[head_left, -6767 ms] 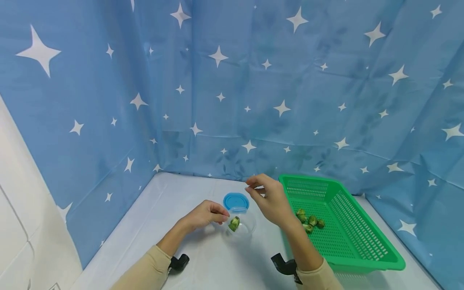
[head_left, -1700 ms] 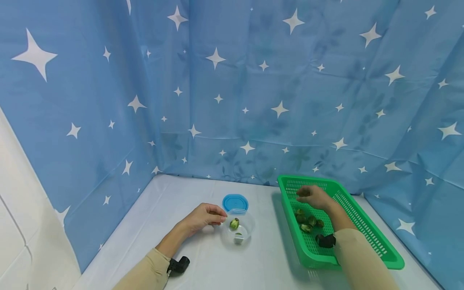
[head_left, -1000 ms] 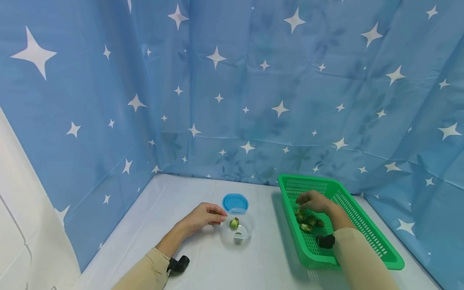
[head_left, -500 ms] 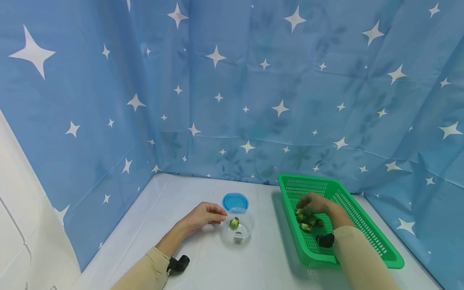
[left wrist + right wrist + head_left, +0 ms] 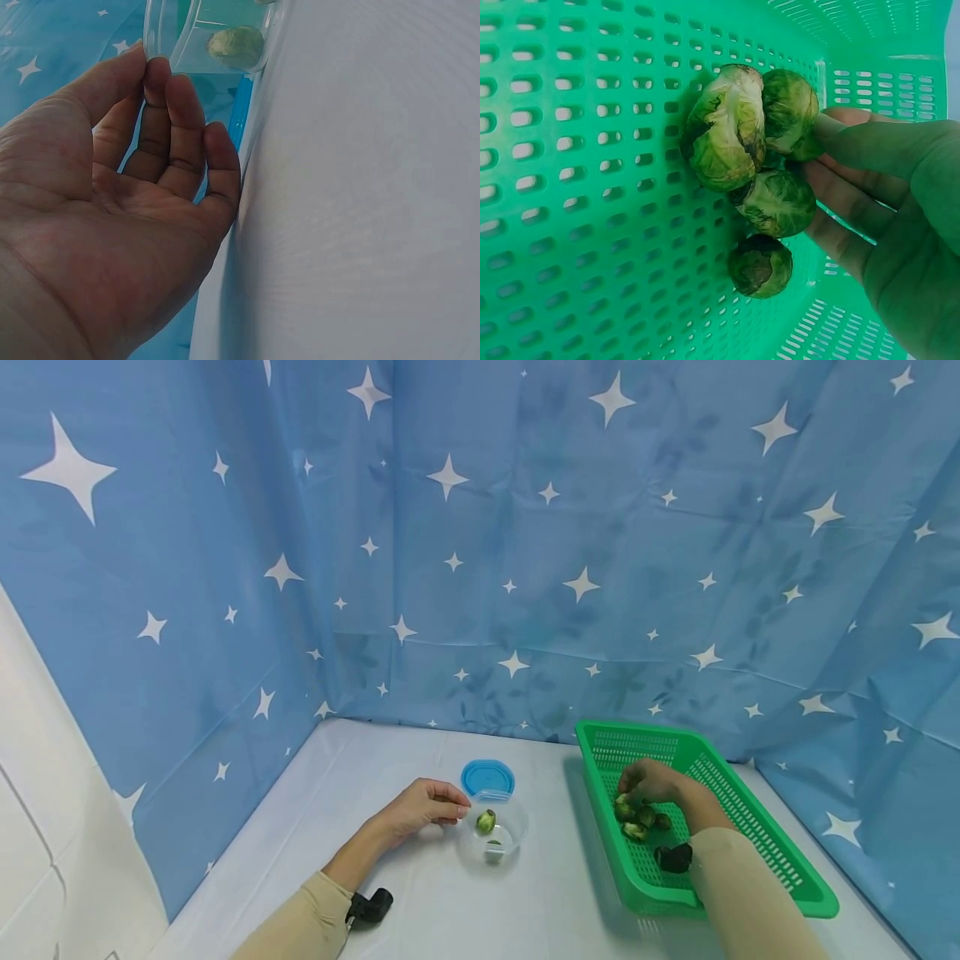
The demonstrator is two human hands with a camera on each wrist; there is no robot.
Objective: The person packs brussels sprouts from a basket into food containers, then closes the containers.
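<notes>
Right side of table: right hand (image 5: 658,783) is down inside a rectangular green plastic basket with slotted walls (image 5: 750,843). Thumb and fingers are partly closed about a dark green, rounded Brussels sprout (image 5: 791,112), the thumb tip against its side. This sprout sits in a cluster on the basket floor: a larger, paler yellow-green sprout (image 5: 727,131) touching it, a smaller round green sprout (image 5: 781,204) just below the pair in the wrist view, and a small dark sprout (image 5: 760,266) at the end of the row.

Centre: left hand (image 5: 422,807) is at the near-left rim of a small clear plastic tub (image 5: 517,827), thumb and forefinger lightly pinching the edge, remaining fingers loosely bent. In the tub, a yellow-green sprout with a browned end (image 5: 486,822); a second green shape (image 5: 492,850) shows through the near wall, partly obscured.

Just beyond the tub, a round blue lid (image 5: 487,775) lies flat on a white table covering (image 5: 420,927). Beige sleeves (image 5: 296,922) on both arms; a black camera mount (image 5: 371,907) at each wrist. Behind, a blue curtain printed with white stars (image 5: 480,593).
</notes>
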